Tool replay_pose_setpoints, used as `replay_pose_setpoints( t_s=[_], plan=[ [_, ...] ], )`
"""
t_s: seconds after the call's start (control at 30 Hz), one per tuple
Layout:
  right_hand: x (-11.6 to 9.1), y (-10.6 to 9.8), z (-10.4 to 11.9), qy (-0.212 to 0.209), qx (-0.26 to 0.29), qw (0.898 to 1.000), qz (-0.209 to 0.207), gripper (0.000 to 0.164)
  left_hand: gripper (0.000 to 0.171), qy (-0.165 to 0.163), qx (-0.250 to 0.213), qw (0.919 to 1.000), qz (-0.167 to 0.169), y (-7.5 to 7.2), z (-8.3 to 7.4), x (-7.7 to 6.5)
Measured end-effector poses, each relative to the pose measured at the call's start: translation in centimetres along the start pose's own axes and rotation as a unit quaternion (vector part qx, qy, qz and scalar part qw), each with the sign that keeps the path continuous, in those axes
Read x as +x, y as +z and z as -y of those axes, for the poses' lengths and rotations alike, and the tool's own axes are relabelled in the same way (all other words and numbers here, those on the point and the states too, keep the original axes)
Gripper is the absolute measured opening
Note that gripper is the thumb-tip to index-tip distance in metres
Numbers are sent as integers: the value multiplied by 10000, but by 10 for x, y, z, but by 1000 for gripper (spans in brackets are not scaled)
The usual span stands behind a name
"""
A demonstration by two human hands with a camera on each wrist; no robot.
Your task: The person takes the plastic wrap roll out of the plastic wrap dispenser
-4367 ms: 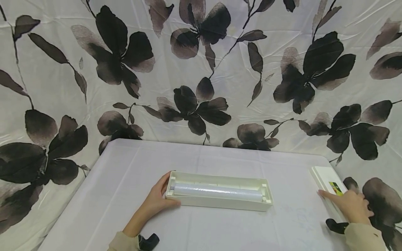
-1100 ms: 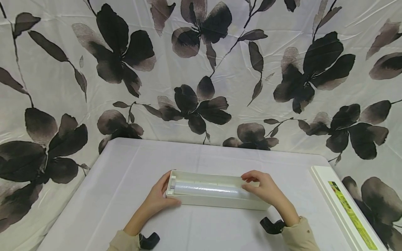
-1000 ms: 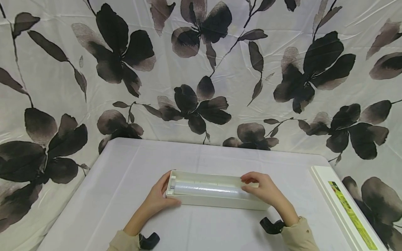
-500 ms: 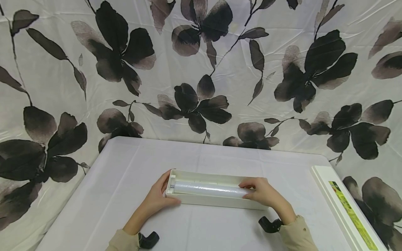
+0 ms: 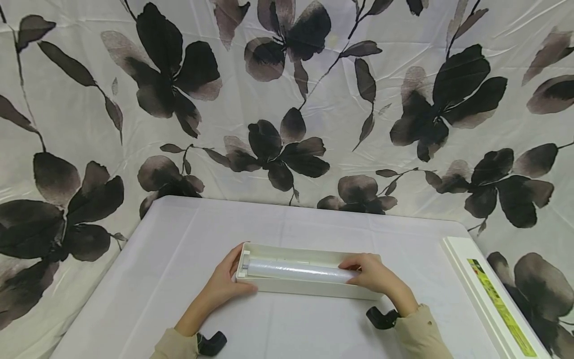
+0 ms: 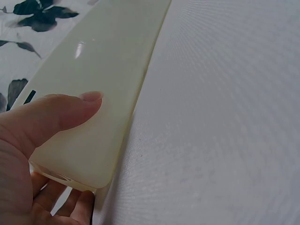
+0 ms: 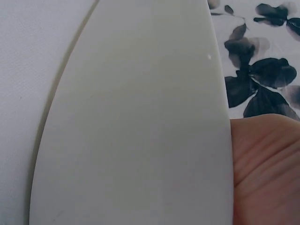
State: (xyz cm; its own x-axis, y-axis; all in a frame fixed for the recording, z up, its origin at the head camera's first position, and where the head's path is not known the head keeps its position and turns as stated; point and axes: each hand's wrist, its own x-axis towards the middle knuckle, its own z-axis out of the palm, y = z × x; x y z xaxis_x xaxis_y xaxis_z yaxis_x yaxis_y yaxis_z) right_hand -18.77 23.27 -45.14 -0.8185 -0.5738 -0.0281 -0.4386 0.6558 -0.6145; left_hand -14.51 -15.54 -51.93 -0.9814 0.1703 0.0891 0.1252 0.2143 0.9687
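Note:
A long cream plastic box (image 5: 309, 288) lies with its top uncovered in the middle of the table, a roll of cling film (image 5: 296, 269) inside it. My left hand (image 5: 226, 279) grips the box's left end, the thumb on the front wall and the fingers around the far corner; the thumb (image 6: 70, 112) shows on the wall in the left wrist view. Over the box's right part, my right hand (image 5: 376, 273) reaches in and holds the roll near its right end, thumb on the near side. That end of the roll is hidden by the hand. In the right wrist view the box wall (image 7: 136, 117) covers the fingers.
A long white lid (image 5: 475, 289) with a yellow-green label (image 5: 500, 304) lies along the table's right edge. The white-covered table (image 5: 233, 219) ends at the back against a flower-printed cloth (image 5: 269, 99). Black wrist mounts (image 5: 213, 344) stick out beside the sleeves.
My right hand has left the lid at the right and come to the box, then dipped lower onto the roll. The left hand keeps its grip on the box.

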Motion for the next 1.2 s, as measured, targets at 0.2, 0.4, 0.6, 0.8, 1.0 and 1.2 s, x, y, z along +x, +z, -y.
replay_pose_setpoints(
  t_s=[0.2, 0.4, 0.6, 0.8, 1.0, 1.2],
  plan=[
    [0, -1, 0, -42, 16, 10000, 12, 29, 113, 105, -89, 9999, 65, -1, 1, 0],
    [1, -1, 0, -95, -151, 9998, -53, 30, 113, 106, -106, 9999, 62, -1, 2, 1],
    [0, -1, 2, -166, -269, 9994, -139, 30, 113, 114, -112, 9999, 55, -1, 1, 1],
    [1, -1, 1, -216, -358, 9990, -168, 31, 113, 124, -57, 9999, 39, -1, 2, 2],
    [0, -1, 1, -185, -327, 9992, -147, 32, 113, 117, -126, 9998, 68, -1, 1, 2],
    [0, -2, 2, -158, -224, 9996, -108, 33, 113, 112, -156, 9998, 66, -1, 2, 1]
  ],
)
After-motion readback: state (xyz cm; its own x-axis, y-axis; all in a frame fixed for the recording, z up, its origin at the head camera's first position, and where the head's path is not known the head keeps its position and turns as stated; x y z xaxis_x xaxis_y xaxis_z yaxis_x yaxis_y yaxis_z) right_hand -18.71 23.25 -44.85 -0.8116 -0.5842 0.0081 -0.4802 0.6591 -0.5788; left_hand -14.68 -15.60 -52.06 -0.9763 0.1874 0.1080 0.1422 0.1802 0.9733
